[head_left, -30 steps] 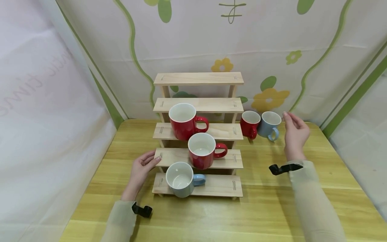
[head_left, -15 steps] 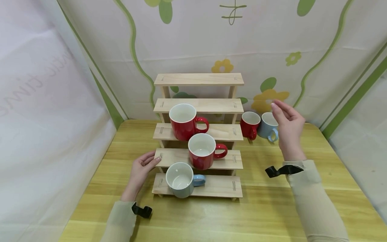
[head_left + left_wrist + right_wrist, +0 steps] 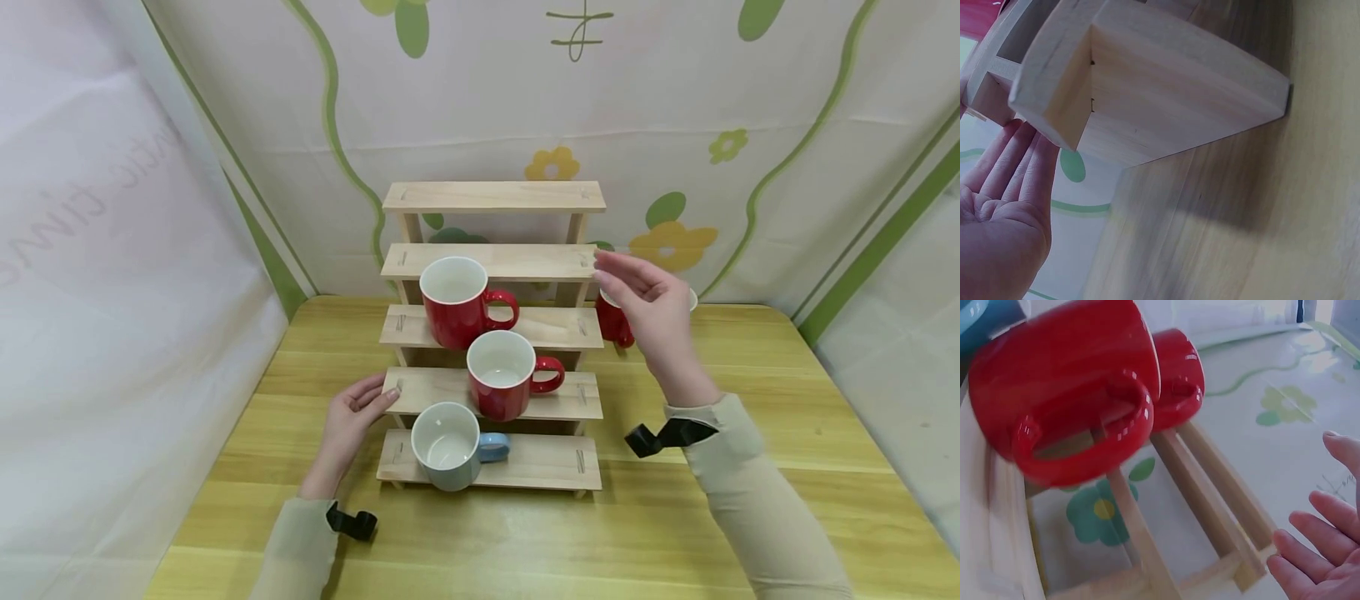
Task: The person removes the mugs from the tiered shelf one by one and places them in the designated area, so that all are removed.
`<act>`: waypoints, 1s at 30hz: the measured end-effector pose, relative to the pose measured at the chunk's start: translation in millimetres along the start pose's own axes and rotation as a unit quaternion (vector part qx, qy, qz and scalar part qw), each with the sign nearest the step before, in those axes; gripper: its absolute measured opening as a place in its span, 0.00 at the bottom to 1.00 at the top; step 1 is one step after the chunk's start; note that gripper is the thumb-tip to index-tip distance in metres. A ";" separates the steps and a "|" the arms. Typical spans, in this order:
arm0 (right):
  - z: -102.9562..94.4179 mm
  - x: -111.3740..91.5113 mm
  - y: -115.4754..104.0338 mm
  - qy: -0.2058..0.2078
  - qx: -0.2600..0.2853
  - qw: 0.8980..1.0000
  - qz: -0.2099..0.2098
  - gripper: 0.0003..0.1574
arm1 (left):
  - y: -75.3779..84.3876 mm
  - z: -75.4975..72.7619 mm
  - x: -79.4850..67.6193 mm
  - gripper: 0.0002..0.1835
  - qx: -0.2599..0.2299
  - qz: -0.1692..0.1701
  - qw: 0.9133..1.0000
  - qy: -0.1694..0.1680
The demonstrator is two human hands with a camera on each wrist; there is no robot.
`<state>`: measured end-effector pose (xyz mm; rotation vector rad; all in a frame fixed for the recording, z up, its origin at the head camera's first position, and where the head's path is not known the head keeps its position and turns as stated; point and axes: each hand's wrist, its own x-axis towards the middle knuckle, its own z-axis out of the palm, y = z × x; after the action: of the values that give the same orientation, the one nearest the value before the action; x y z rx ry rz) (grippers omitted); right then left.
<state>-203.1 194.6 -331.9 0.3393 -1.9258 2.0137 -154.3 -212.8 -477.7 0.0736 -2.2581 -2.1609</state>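
Note:
My left hand (image 3: 351, 417) holds the left end of the second-lowest step of a wooden tiered rack (image 3: 495, 196), thumb on top; the left wrist view shows its fingers (image 3: 1029, 165) under the board. The right hand (image 3: 660, 321) is beside the right end of the second step from the top, fingertips right at its edge in the head view and nothing held. A red mug (image 3: 450, 321) stands on the middle step, another red mug (image 3: 498, 400) one step lower, and a light blue mug (image 3: 453, 475) on the lowest. All three handles point right.
To the right of the rack, on the wooden table (image 3: 750, 500), a smaller red mug (image 3: 613, 327) is partly covered by the right hand. A second mug there shows only a bit of rim (image 3: 693, 298). A patterned cloth (image 3: 465, 92) hangs behind.
My right hand has moved left from beside the two table mugs to the rack's right side, now covering most of the blue one. The left hand and the mugs have stayed put.

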 end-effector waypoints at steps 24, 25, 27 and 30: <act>67.9 -3.2 4.6 -0.158 -0.079 0.982 0.067 0.27 | -0.6 0.0 0.2 0.25 -0.004 0.002 1.000 -0.005; 69.5 -3.3 5.7 -0.162 -0.079 0.981 0.067 0.27 | -0.5 0.0 0.2 0.25 -0.004 0.002 1.000 -0.005; 72.7 -3.4 7.2 -0.168 -0.082 0.980 0.069 0.26 | -0.6 0.1 0.1 0.25 -0.003 0.002 1.000 -0.004; 77.0 -3.2 8.1 -0.171 -0.087 0.978 0.079 0.26 | -0.9 0.1 0.1 0.25 -0.001 0.001 1.000 -0.004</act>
<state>-207.7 117.3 -336.3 0.5325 -2.3886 1.9642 -154.4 -212.8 -478.6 0.0628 -2.2573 -2.1667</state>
